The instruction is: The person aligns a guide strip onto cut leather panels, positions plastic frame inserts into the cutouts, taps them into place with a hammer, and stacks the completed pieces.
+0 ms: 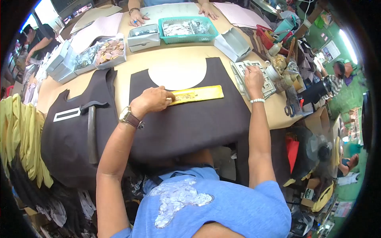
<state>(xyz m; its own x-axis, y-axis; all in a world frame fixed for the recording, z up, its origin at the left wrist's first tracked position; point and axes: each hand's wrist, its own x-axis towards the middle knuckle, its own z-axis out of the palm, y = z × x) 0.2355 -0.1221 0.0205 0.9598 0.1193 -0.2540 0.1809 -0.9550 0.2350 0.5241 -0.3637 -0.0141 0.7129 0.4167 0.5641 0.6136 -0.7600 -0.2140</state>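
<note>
Dark fabric (186,131) with a curved neckline cut lies across the front of the table. On it rests a yellow strip (198,94), whose left end is under the fingers of my left hand (154,99). My right hand (254,79) is at a stack of pale frame-like pieces (268,81) right of the fabric, fingers pinched together; whatever is between them is too small to make out. To the left, a hammer (92,135) and a white rectangular frame (67,114) lie on a second dark fabric piece (75,146).
Behind the fabric stand a teal basket (188,38), a small box (143,39), an open grey box (233,45) and a box of brown pieces (111,53). Across the table are another person's hands (137,16). Scissors (289,110) sit at the right edge.
</note>
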